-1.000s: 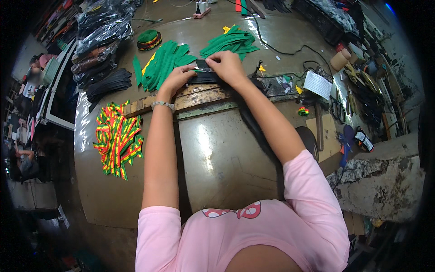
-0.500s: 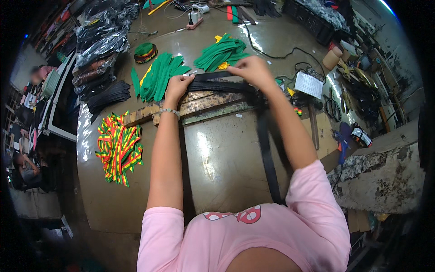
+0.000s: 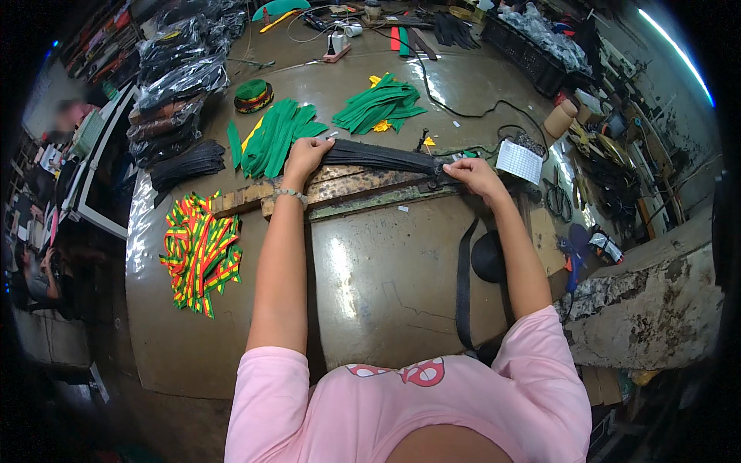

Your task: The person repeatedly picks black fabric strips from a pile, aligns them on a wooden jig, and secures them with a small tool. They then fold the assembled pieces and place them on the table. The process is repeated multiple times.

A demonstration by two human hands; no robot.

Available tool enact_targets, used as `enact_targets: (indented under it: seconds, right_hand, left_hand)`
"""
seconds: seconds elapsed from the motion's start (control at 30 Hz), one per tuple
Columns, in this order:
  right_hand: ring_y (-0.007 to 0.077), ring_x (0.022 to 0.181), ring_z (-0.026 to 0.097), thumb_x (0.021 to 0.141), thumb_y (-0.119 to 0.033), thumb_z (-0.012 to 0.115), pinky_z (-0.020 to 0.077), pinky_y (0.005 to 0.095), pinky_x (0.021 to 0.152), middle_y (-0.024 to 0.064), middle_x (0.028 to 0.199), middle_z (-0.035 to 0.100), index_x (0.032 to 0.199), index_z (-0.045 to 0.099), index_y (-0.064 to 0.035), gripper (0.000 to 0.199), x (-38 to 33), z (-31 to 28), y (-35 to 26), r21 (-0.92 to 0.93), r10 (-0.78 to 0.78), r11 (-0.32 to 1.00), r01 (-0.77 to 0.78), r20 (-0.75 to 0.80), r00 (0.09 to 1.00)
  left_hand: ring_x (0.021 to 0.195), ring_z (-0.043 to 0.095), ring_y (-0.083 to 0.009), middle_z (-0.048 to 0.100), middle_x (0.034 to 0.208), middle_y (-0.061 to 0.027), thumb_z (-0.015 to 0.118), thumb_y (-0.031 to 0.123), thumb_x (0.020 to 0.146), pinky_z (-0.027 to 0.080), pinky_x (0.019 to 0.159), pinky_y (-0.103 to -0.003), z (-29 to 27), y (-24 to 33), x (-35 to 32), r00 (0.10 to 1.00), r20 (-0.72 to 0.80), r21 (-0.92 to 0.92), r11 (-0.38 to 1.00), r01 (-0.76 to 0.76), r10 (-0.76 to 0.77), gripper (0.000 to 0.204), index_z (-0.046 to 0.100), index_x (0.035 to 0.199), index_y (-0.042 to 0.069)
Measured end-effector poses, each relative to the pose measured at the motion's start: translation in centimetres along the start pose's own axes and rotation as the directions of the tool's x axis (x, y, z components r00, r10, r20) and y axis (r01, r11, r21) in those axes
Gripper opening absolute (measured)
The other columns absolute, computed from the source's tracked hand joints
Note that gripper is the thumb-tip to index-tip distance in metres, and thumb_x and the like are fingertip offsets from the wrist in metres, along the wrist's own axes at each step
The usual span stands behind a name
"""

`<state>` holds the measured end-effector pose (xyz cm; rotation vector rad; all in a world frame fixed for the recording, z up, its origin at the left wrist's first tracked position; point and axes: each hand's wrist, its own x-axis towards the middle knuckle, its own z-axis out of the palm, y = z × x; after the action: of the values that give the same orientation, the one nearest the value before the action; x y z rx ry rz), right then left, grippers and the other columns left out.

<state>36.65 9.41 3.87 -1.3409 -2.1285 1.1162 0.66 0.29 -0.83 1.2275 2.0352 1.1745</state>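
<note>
Your left hand point(image 3: 306, 158) pinches one end of the black strips point(image 3: 378, 156), while your right hand point(image 3: 477, 176) has thumb and fingertips closed at their other end, apparently to keep them straight and lined up. The strips lie along the wooden bar point(image 3: 332, 184) on the worktop point(image 3: 386, 301), which probably gives you a raised, straight rest. Green strips point(image 3: 278, 139) sit in piles just beyond, likely for easy reach. At the far right, the black crate point(image 3: 515, 52) holds crumpled clear plastic point(image 3: 532, 23); what lies beneath you cannot tell.
</note>
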Motion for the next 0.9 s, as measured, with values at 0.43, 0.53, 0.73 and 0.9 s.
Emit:
enact_targets:
  seconds: [0.43,0.53,0.73,0.9]
  right_hand:
    - [0.0318,0.075,0.062,0.076,-0.026,0.063,0.0491,0.0383,0.069,0.0163,0.081,0.064,0.086,0.069,-0.0079,0.021,6.4,13.5,-13.8,-0.161,-0.475,0.875,0.456,-0.112,0.873]
    - [0.0328,0.077,0.062,0.075,-0.025,0.063,0.0492,0.0387,0.071,0.0166,0.081,0.064,0.086,0.069,-0.0087,0.021,7.8,15.7,-13.0,-0.231,-0.393,0.9,0.369,-0.068,0.917]
    - [0.0319,0.074,0.063,0.072,-0.033,0.066,0.0495,0.0387,0.07,0.0171,0.077,0.064,0.083,0.069,-0.0056,0.03,6.8,13.2,-13.6,-0.269,-0.368,0.897,0.351,-0.016,0.93]
    - [0.012,0.062,0.057,0.071,-0.038,0.07,0.045,0.027,0.06,0.0065,0.066,0.062,0.078,0.067,-0.0001,0.039,2.2,1.3,-10.7,-0.17,-0.455,0.878,0.448,-0.003,0.891]
  left_hand:
    - [0.081,0.051,-0.0097,0.059,0.093,-0.0044,0.056,0.016,0.081,0.041,0.073,-0.022,-2.1,1.4,-1.6,0.982,0.191,-0.228,0.973,0.043,0.001,0.033,0.058,0.107,-0.005]
    - [0.078,0.049,-0.0082,0.058,0.088,-0.0013,0.054,0.017,0.082,0.039,0.069,-0.021,-1.9,1.6,-1.4,0.983,0.174,-0.363,0.924,0.12,-0.06,0.027,0.061,0.098,-0.004]
    - [0.051,0.042,-0.006,0.054,0.057,0.0017,0.068,0.032,0.076,0.035,0.048,-0.025,0.0,-0.2,0.4,0.998,0.053,-0.273,0.962,-0.015,0.031,0.033,0.063,0.066,0.001]
    - [0.047,0.039,-0.0089,0.048,0.051,0.0009,0.067,0.035,0.076,0.033,0.047,-0.029,0.7,-1.9,1.7,1.0,0.014,-0.177,0.984,-0.002,0.005,0.036,0.061,0.061,0.002]
